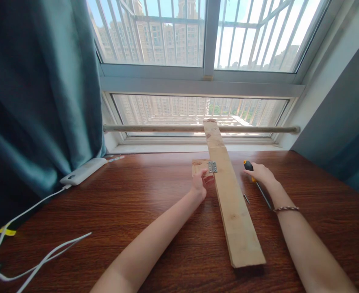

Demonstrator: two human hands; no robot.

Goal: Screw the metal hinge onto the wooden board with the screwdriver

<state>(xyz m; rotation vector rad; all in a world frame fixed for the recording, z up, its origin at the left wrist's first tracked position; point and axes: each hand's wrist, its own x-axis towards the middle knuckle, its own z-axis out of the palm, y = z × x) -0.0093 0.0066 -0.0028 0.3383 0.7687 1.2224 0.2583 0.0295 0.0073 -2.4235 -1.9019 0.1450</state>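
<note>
A long wooden board [236,207] lies lengthwise before me, its far end reaching over the sill. On its left side a short wooden block [197,167] meets it, and a silver metal hinge [212,167] spans the two. My left hand [200,186] grips the near edge of the block, thumb on top beside the hinge and fingers curled below. To the right of the board, my right hand [263,175] is closed around a screwdriver with a black and yellow handle [248,165]; its shaft points back toward me. Small metal screws [246,198] lie close to the board's right edge.
The brown wooden table [130,191] runs up to a barred window with a horizontal rail [155,128]. A white power strip [84,171] and its white cable [42,262] lie at left, beside a dark teal curtain [42,89]. A grey wall stands at right.
</note>
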